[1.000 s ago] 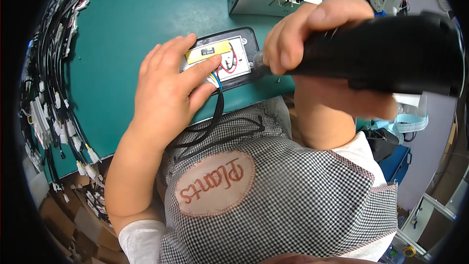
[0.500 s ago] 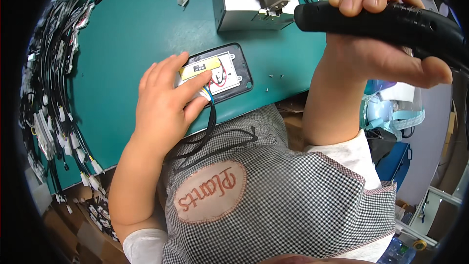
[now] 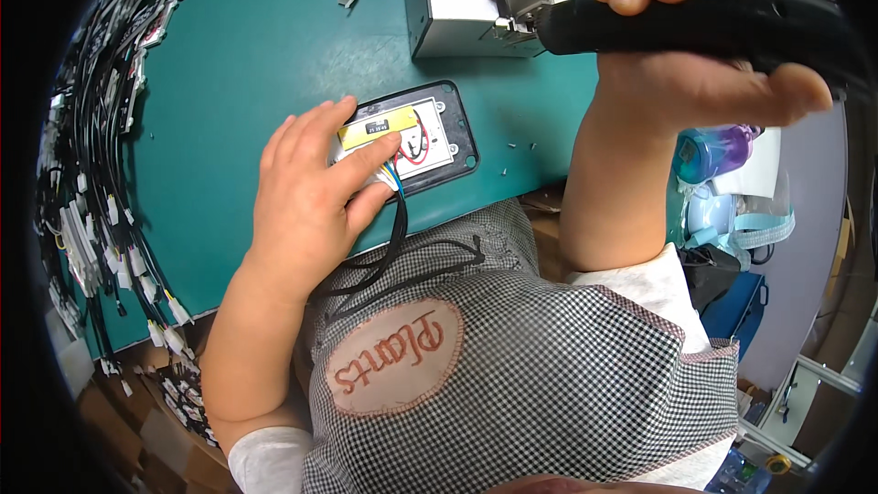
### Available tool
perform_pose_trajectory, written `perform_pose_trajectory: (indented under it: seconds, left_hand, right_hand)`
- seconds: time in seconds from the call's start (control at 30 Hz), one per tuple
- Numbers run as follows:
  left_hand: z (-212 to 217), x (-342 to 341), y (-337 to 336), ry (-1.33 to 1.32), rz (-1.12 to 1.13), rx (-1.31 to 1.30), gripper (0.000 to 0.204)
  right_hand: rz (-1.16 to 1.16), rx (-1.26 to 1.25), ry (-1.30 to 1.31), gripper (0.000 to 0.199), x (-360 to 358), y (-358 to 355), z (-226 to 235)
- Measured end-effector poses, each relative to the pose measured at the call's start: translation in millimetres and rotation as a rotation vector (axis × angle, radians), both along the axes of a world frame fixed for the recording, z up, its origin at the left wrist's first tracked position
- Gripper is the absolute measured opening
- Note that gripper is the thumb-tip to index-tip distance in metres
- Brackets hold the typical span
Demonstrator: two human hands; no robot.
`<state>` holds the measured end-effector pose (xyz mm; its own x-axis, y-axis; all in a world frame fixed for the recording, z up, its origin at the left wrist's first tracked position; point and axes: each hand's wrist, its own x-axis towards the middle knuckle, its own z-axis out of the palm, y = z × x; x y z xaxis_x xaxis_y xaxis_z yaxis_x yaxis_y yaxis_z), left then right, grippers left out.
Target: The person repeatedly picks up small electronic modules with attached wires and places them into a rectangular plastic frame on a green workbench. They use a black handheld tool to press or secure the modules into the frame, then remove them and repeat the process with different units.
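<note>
On the teal bench [image 3: 238,64], head view: our left hand [image 3: 306,197] lies flat, fingers spread, pinning the small black-framed device [image 3: 430,133] near the front edge; nothing gripped, only pressed. Yellow label and red and blue leads show inside, and a black cable [image 3: 393,238] exits at 6 o'clock over our checked apron [image 3: 512,357]. Our right hand [image 3: 695,82] is closed around the black electric screwdriver [image 3: 704,18], raised at 1 o'clock, tip by the metal box [image 3: 466,0]. We judge the device light, rigid and prone to sliding, its wiring delicate: hold by the frame edges, off the leads. Wire harnesses [image 3: 91,174] line the 9 o'clock rim.
</note>
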<state>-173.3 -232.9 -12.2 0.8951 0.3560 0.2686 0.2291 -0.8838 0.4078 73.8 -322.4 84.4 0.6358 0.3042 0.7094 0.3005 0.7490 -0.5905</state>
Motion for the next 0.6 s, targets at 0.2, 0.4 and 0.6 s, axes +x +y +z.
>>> perform_pose_trajectory:
  seconds: [0.2, 0.4, 0.6]
  left_hand:
    - [0.6, 0.2, -0.3, 0.007, 0.001, 0.003, 0.052]
    - [2.1, 2.2, -0.3, -0.005, 0.002, -0.009, 0.049]
    - [0.4, 2.0, 0.2, -0.002, -0.002, -0.012, 0.049]
  right_hand:
    - [-0.074, 0.044, 0.005, 0.08, -2.2, 2.8, 15.2]
    - [-0.152, 0.019, -0.013, 0.083, -2.4, 7.8, 6.9]
    - [0.005, -0.045, 0.082, 0.088, -12.3, -1.3, 15.8]
